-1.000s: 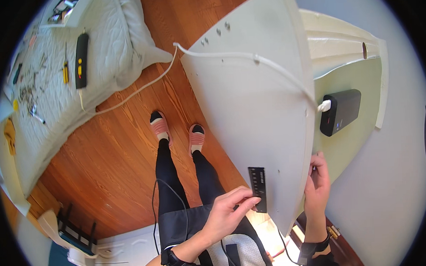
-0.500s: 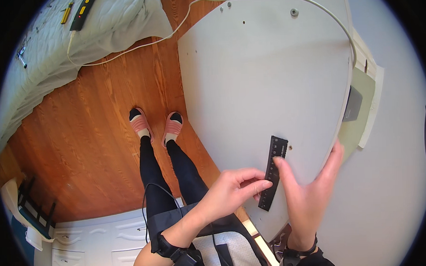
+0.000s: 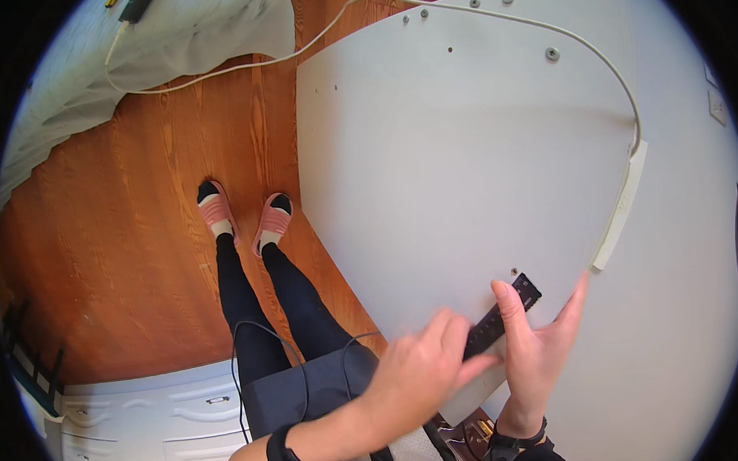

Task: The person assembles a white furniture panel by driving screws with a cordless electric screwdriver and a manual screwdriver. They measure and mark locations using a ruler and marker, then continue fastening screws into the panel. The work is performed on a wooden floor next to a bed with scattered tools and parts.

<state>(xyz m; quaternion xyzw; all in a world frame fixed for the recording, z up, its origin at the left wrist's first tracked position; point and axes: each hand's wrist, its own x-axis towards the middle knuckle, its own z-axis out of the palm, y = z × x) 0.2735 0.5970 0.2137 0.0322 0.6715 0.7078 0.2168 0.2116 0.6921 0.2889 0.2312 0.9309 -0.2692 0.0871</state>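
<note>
A black ruler (image 3: 485, 332) lies slanted over the lower part of a large white panel (image 3: 432, 163). My left hand (image 3: 423, 371) is closed around the ruler's near end, its fingers slightly blurred. My right hand (image 3: 540, 346) is spread wide at the panel's right edge. Its thumb points up across the ruler, and its fingers stretch along that edge. Whether the thumb presses on the ruler I cannot tell. Just beyond the ruler's far end is a small hole with a fitting (image 3: 514, 271) in the panel.
Several metal fittings, one a round washer-like piece (image 3: 552, 54), sit near the panel's far edge. A white cable (image 3: 330, 33) runs across to a dark device (image 3: 138, 7) on the covered bed (image 3: 216, 28). White drawers (image 3: 140, 417) stand at lower left, by the wooden floor (image 3: 125, 239).
The ruler has tilted further to the right, its far end now right of the thumb. My left hand has moved right and down. The view has shifted, showing more of the panel's far edge.
</note>
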